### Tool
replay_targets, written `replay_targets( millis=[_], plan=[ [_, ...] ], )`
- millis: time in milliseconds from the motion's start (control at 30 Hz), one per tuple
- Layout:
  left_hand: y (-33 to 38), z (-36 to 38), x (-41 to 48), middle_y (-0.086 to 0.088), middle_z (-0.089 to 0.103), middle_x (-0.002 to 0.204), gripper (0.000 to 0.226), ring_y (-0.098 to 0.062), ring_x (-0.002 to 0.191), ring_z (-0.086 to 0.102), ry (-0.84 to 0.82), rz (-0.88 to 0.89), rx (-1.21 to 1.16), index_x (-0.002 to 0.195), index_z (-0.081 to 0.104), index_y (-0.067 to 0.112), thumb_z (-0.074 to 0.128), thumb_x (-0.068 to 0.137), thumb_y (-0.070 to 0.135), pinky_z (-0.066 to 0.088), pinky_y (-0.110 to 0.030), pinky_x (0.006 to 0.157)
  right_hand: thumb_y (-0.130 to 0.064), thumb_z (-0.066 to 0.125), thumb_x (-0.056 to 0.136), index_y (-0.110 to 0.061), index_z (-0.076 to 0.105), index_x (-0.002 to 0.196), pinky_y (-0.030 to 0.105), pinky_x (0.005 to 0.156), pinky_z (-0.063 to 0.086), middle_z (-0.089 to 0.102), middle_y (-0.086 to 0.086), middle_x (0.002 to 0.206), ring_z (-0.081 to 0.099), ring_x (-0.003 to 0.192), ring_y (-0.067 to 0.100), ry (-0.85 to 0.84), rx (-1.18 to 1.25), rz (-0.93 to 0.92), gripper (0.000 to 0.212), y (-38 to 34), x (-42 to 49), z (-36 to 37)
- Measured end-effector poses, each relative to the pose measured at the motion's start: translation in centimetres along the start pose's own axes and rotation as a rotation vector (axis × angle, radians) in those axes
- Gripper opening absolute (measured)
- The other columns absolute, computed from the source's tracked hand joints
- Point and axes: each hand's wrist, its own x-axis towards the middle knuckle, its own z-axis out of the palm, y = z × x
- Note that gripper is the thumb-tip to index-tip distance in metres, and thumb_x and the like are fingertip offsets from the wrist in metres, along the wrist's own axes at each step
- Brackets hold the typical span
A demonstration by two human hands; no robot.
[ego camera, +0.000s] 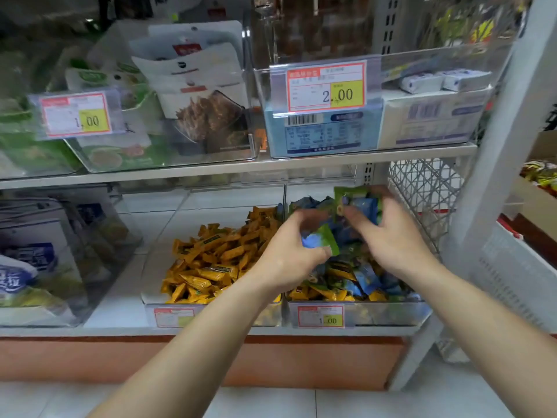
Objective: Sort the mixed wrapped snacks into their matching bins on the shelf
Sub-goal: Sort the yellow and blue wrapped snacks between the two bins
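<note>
A person's two bare arms reach into a lower shop shelf holding two clear bins side by side. The left bin (146, 300) holds only yellow packets (211, 260). The right bin (391, 315) holds a mixed heap: mostly blue and green packets (367, 279), with stray yellow packets (334, 292) lying at its front edge, under the wrists.

Both hands are over the right bin. The left hand (289, 254) pinches one blue-and-green packet (318, 241) between thumb and fingertips, with the packet's long side slanting down to the right. The right hand (391, 236) is higher and further back, its fingers curled round a small bunch of blue and green packets (361, 205).

The relation that matters: the yellow strays lie nearer the person than either hand, and their matching bin is just to the left — so the left hand is the closer one to carry them across. It would probably have to drop its packet first.
</note>
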Motion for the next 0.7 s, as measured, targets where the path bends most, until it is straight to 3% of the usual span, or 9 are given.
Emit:
replay_targets(
  millis=[67,133,233,300,400,467,567,700],
  plan=[
    [0.7,0.9,1.4,0.019,0.059,0.105,0.049,0.005,0.095,0.057,0.032,0.097,0.159,0.124,0.058,0.023,0.079,0.08,0.018,0.04,-0.002,0.079,-0.044,0.065,0.091,-0.03,0.056,0.111,0.012,0.062,0.043,0.067,-0.018,0.09,0.06,0.077,0.004,0.087,-0.182,-0.062,0.026,1.1,1.2,-1.2],
    [0.9,2.4,3.3,0.014,0.061,0.1,0.044,-0.005,0.094,0.058,0.016,0.179,0.225,0.118,0.062,0.021,0.079,0.078,0.016,0.043,-0.006,0.076,-0.04,0.063,0.093,-0.026,0.054,0.124,0.025,0.072,0.044,0.07,0.001,0.106,0.064,0.096,0.022,0.042,-0.32,-0.043,0.035,2.5,2.5,-1.6],
    [0.7,4.0,5.6,0.001,0.063,0.121,0.046,-0.019,0.112,0.057,-0.118,0.211,0.592,0.127,0.06,0.024,0.075,0.083,0.025,0.05,-0.03,0.09,-0.042,0.06,0.095,-0.021,0.045,0.144,0.025,0.083,0.038,0.058,0.012,0.137,0.057,0.12,0.032,-0.121,-0.468,0.062,0.055,3.8,3.6,-1.7],
    [0.1,3.5,5.9,-0.001,0.056,0.135,0.057,-0.024,0.124,0.05,-0.13,0.177,0.713,0.137,0.053,0.027,0.072,0.084,0.04,0.049,-0.039,0.096,-0.048,0.063,0.091,-0.02,0.043,0.147,0.023,0.086,0.033,0.053,0.011,0.144,0.052,0.126,0.032,-0.074,-0.481,0.053,0.066,3.6,4.1,-2.0],
    [-1.1,0.9,4.0,0.005,0.06,0.128,0.049,-0.017,0.116,0.055,0.014,0.29,0.652,0.13,0.057,0.03,0.062,0.086,0.052,0.051,-0.032,0.085,-0.051,0.064,0.087,-0.026,0.046,0.145,0.028,0.097,0.037,0.049,0.008,0.147,0.049,0.131,0.03,-0.013,-0.528,-0.018,0.066,2.8,3.9,-1.6],
    [-2.5,-1.8,2.8,0.009,0.065,0.116,0.03,-0.012,0.103,0.061,0.07,0.304,0.63,0.117,0.066,0.031,0.06,0.09,0.042,0.05,-0.027,0.078,-0.048,0.061,0.089,-0.028,0.05,0.141,0.033,0.1,0.041,0.051,0.005,0.143,0.05,0.128,0.028,-0.053,-0.497,-0.087,0.056,1.8,3.3,0.0],
    [-4.1,-6.3,1.8,0.012,0.07,0.107,0.02,-0.006,0.098,0.062,0.128,0.167,0.534,0.106,0.07,0.03,0.061,0.093,0.019,0.052,-0.028,0.085,-0.047,0.056,0.091,-0.033,0.052,0.134,0.033,0.096,0.042,0.054,0.0,0.138,0.05,0.126,0.023,-0.185,-0.482,-0.174,0.046,0.3,2.4,3.3],
    [-5.3,-10.0,3.4,0.012,0.07,0.099,0.017,-0.008,0.091,0.064,0.219,0.11,0.513,0.096,0.068,0.034,0.062,0.091,0.018,0.054,-0.027,0.076,-0.068,0.048,0.085,-0.037,0.028,0.151,0.035,0.108,0.034,0.03,-0.008,0.159,0.031,0.144,0.019,-0.396,-0.6,-0.121,0.075,-0.4,2.7,7.2]
  ],
)
